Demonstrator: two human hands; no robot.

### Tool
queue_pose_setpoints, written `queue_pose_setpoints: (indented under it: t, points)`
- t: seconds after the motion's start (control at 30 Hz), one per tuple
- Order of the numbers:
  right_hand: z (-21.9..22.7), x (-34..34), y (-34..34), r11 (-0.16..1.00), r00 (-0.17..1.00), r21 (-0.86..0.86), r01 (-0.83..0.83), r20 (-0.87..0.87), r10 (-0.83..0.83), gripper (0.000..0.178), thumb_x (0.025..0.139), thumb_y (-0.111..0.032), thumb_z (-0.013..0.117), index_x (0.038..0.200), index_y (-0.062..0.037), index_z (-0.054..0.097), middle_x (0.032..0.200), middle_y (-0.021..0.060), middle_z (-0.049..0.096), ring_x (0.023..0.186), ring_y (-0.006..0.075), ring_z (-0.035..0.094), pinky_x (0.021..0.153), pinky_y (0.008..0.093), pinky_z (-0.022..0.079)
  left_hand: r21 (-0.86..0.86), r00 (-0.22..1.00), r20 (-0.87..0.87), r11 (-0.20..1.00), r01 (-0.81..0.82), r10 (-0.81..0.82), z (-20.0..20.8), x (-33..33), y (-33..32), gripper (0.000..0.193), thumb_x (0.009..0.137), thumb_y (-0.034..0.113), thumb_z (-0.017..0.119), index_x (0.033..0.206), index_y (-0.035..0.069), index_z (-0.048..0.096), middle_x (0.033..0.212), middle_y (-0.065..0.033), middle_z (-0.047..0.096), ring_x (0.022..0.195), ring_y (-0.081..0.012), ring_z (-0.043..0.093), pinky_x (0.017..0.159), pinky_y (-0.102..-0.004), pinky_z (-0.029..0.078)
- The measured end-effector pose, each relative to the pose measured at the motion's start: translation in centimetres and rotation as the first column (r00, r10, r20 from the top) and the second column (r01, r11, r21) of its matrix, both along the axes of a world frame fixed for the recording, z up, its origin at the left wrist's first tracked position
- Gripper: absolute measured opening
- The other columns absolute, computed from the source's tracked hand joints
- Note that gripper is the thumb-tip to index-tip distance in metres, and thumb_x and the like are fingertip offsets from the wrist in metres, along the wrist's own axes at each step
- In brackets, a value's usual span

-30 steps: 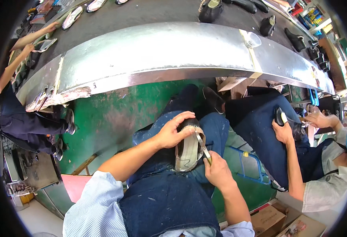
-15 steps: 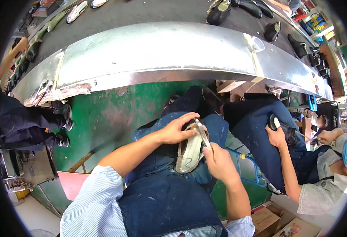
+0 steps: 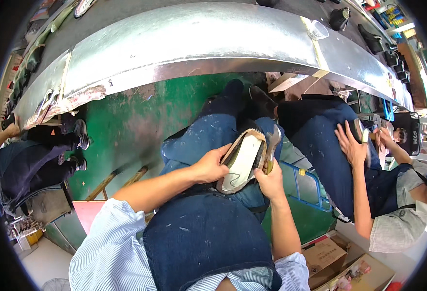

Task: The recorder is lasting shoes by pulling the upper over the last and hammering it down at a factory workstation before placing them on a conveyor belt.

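A half-made shoe (image 3: 242,164) lies sole side up across my lap, its pale insole showing inside a raised, rough edge. My left hand (image 3: 212,166) grips its left side, thumb over the rim and fingers out of sight underneath. My right hand (image 3: 270,180) is closed around the yellowish handle of metal pincers (image 3: 273,141), with the thumb close to the shoe's lower right edge. The head of the pincers points up beside the toe end, apart from the insole. A dark blue apron (image 3: 203,233) covers my lap.
Ahead runs a metal-edged bench (image 3: 184,36) with shoes (image 3: 339,18) on its dark top. At right sits a co-worker, whose hand (image 3: 354,150) holds a shoe near a blue metal frame (image 3: 306,194). Another person's legs (image 3: 43,155) are at left. Cardboard boxes (image 3: 325,254) lie lower right.
The pincers have come off the shoe's toe edge and moved right. My left hand has slid from the toe down to the shoe's left side. The view has tilted down.
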State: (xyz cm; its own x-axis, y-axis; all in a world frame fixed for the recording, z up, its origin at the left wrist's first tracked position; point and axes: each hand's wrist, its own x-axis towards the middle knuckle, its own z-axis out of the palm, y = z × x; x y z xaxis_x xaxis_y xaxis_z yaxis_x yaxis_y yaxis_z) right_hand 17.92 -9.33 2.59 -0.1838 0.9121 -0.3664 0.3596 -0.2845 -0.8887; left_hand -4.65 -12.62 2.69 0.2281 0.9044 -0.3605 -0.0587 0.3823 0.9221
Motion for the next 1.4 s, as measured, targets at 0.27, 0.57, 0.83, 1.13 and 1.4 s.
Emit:
queue_pose_setpoints:
  t: [0.27, 0.57, 0.83, 1.13, 1.4]
  points:
    - [1.1, 1.1, -0.6, 0.995, 0.943, -0.092, 0.05, -0.325, -0.077, 0.046, 0.08, 0.007, 0.058, 0.125, 0.0035, 0.049, 0.109, 0.0065, 0.063, 0.096, 0.0132, 0.061, 0.086, 0.0263, 0.049, 0.067, 0.981, 0.162, 0.993, 0.097, -0.107, -1.4, 1.2, -1.2, 0.107, 0.076, 0.007, 0.076, 0.156, 0.006, 0.004, 0.151, -0.0172, 0.035, 0.138, -0.0228, 0.036, 0.115, -0.032, 0.027]
    - [7.8, 8.2, -2.4, 0.999, 0.966, 0.035, 0.032, -0.259, -0.022, 0.026, 0.097, -0.015, 0.056, 0.116, 0.0021, 0.051, 0.099, 0.014, 0.067, 0.085, 0.0186, 0.066, 0.071, 0.0319, 0.054, 0.37, 0.365, -0.923, 0.55, 0.748, 0.124, 8.2, -5.3, 3.1, 0.083, 0.068, 0.009, 0.072, 0.144, 0.004, 0.039, 0.127, -0.0161, 0.054, 0.116, -0.0312, 0.052, 0.095, -0.041, 0.039]
    - [11.6, 6.0, -2.0, 0.868, 0.913, -0.284, -0.407, -0.099, 0.396, 0.023, 0.095, -0.017, 0.06, 0.111, -0.0001, 0.059, 0.084, 0.0044, 0.067, 0.066, 0.0114, 0.06, 0.063, 0.0277, 0.051, 0.264, 0.307, -0.951, 0.56, 0.785, 0.018, 4.5, -6.2, 2.4, 0.064, 0.071, 0.009, 0.064, 0.133, 0.0, 0.048, 0.134, -0.0152, 0.051, 0.126, -0.0313, 0.046, 0.102, -0.0424, 0.034]
    - [10.6, 4.7, 1.0, 0.518, 0.829, -0.65, -0.556, -0.391, 0.4, 0.03, 0.097, -0.022, 0.058, 0.115, 0.0026, 0.057, 0.101, 0.0106, 0.065, 0.081, 0.0177, 0.066, 0.07, 0.0325, 0.059, 0.229, 0.268, -0.963, 0.562, 0.795, 0.013, 3.4, -6.4, 2.4, 0.079, 0.064, 0.013, 0.074, 0.136, 0.0, 0.044, 0.141, -0.0152, 0.047, 0.13, -0.0326, 0.043, 0.102, -0.0461, 0.033]
    - [12.4, 3.5, 4.8, 0.252, 0.812, -0.776, -0.578, -0.517, 0.272, 0.04, 0.097, -0.023, 0.058, 0.125, 0.0049, 0.052, 0.121, 0.0183, 0.061, 0.11, 0.0258, 0.063, 0.082, 0.0433, 0.059, 0.229, 0.362, -0.917, 0.521, 0.822, -0.167, 5.1, -6.3, 3.1, 0.085, 0.063, 0.035, 0.083, 0.129, -0.003, 0.047, 0.138, -0.0196, 0.048, 0.132, -0.0369, 0.042, 0.107, -0.0515, 0.032]
